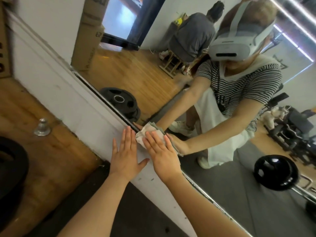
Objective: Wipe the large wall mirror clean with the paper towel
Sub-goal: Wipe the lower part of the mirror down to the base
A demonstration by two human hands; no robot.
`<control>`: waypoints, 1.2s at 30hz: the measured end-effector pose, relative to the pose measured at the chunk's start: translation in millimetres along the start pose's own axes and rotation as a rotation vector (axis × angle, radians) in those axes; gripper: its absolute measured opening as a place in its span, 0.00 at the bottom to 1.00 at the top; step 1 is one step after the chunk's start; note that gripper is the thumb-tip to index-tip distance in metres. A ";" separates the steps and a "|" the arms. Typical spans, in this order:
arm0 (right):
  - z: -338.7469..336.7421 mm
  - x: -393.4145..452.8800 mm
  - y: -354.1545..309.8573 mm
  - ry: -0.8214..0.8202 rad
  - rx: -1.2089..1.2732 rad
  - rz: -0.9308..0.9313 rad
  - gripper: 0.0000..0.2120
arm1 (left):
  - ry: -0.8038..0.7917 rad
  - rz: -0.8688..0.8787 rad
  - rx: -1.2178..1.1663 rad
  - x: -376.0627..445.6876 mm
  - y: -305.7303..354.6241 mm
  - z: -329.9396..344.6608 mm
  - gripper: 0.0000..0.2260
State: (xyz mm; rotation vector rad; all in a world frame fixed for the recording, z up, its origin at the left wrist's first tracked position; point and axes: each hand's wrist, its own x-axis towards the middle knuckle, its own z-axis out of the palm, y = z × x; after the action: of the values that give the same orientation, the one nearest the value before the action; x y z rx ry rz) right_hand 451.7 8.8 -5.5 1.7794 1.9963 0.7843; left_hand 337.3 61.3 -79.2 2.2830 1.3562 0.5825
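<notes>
Head view: right hand (161,152) flat, fingers (150,138) spread, pressing crumpled paper towel (145,134) on mirror (222,185) bottom edge. Left hand (125,155) at 9 o'clock, open, empty, on white trim (68,93).

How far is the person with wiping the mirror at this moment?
Done: cannot tell; no wiped area stands out on the mirror. In hand: the right hand presses the crumpled paper towel flat against the glass at the mirror's lower edge, beside the white frame, where the left hand rests open. Left: probably most of the large glass surface above.
</notes>
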 end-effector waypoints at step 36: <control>-35.7 82.6 -7.4 -0.074 -0.118 -0.111 0.31 | 0.029 -0.062 -0.076 26.4 -21.0 -19.8 0.39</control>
State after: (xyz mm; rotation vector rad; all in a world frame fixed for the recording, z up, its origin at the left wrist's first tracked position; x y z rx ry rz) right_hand 412.4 83.6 26.2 1.5941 1.9408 0.7726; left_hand 323.0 96.6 -70.7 2.1729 1.3889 0.6385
